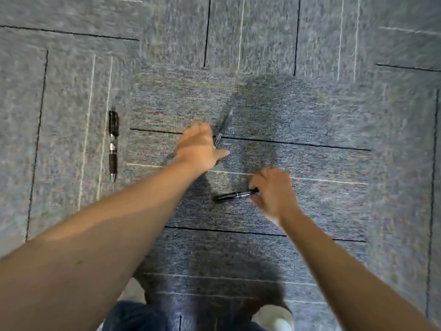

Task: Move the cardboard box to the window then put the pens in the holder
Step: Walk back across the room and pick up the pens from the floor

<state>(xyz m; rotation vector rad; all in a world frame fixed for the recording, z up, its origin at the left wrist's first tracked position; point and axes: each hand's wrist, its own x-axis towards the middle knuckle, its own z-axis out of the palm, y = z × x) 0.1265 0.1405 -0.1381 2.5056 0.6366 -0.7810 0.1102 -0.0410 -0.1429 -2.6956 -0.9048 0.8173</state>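
Three black pens are on the grey carpet. One pen (112, 144) lies alone at the left, pointing toward me. A second pen (223, 127) sticks out past my left hand (199, 146), whose fingers curl over its lower end; the image is blurred there. My right hand (272, 189) pinches the right end of a third pen (235, 195), which lies almost level just above the carpet. No cardboard box or pen holder is in view.
Grey carpet tiles (310, 115) with thin black and white lines fill the view. My legs (148, 316) and a pale shoe (279, 318) show at the bottom edge.
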